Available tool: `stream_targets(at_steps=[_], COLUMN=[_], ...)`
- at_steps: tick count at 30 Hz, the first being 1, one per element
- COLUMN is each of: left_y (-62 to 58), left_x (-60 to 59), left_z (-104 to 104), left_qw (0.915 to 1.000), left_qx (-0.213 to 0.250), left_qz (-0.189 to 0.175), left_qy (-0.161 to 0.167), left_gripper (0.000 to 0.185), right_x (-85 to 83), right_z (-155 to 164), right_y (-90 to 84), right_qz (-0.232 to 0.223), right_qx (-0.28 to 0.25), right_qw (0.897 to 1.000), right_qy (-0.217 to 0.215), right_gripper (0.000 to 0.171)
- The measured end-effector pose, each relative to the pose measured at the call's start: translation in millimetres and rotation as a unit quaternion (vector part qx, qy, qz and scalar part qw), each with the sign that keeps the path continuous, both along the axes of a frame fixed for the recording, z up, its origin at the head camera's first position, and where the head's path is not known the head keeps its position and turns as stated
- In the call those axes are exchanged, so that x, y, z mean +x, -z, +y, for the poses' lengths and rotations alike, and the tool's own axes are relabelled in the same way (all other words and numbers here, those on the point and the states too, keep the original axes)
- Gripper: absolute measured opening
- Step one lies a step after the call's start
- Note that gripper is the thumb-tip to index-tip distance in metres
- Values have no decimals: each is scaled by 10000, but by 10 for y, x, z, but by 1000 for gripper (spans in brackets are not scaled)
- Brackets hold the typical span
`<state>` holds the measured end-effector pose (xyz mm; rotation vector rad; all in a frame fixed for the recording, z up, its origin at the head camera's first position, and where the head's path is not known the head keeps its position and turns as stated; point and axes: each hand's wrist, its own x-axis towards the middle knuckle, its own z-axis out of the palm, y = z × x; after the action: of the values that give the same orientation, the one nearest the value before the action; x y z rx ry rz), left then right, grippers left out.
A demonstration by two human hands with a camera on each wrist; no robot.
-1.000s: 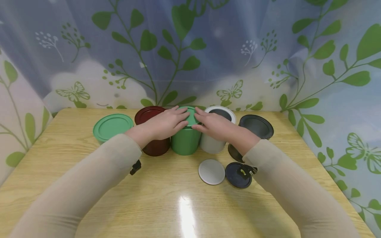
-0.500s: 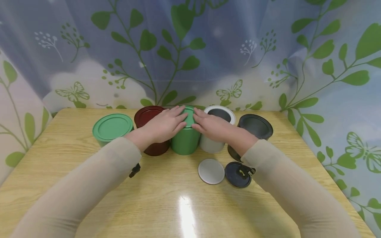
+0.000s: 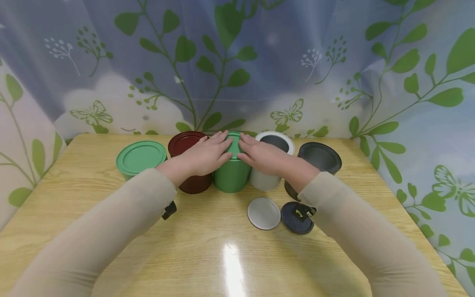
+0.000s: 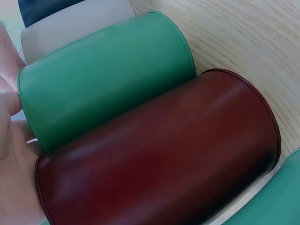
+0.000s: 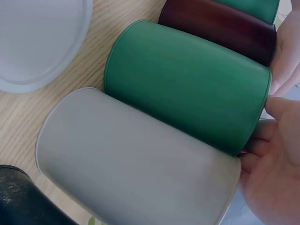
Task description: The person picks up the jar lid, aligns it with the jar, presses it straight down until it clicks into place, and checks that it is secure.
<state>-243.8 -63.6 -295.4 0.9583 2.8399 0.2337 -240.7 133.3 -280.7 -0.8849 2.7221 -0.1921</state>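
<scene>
Head view: both flat hands, left hand (image 3: 202,156) and right hand (image 3: 261,156), press the lid onto the green can (image 3: 231,175); next, likely the grey lid (image 3: 264,213) at five o'clock.

Wooden table (image 3: 111,231) with five tins (image 3: 231,175) and two loose lids (image 3: 264,213).

Tins (image 3: 232,175) touch side by side; bare table (image 3: 208,251) lies in front.

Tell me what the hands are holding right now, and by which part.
Both hands, left hand and right hand, press straight fingers on the green lid atop the middle green can; nothing is gripped.
</scene>
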Motion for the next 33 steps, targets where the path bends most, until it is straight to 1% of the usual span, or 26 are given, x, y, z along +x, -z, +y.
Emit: stream_targets(at_steps=[4, 10, 15, 22, 29, 33], left_y=[-15, -22, -19, -48, -120, -145], left_x=[-1, -9, -19, -45, -100, -112], left_z=[4, 27, 45, 60, 74, 77], left_qw=[9999, 9993, 9988, 9983, 9985, 9986], left_qx=[-95, -265, -427, -507, -495, -468], left_qz=[-122, -217, -185, -290, -192, -174], left_qy=[12, 135, 179, 46, 132, 149], left_gripper=[58, 56, 57, 61, 62, 62], right_x=[-7, -23, -33, -20, -18, -16], right_z=[-18, -40, -53, -89, -131, -148], right_y=[-6, -11, 0, -11, -9, -9], right_qz=[-54, -139, -117, -211, 46, 159], right_qx=[58, 178, 245, 478, 865, 918], right_qw=[10000, 9996, 9994, 9985, 9962, 9956], right_qy=[-53, -167, -212, -133, -89, -90], right_gripper=[59, 58, 56, 55, 55, 55])
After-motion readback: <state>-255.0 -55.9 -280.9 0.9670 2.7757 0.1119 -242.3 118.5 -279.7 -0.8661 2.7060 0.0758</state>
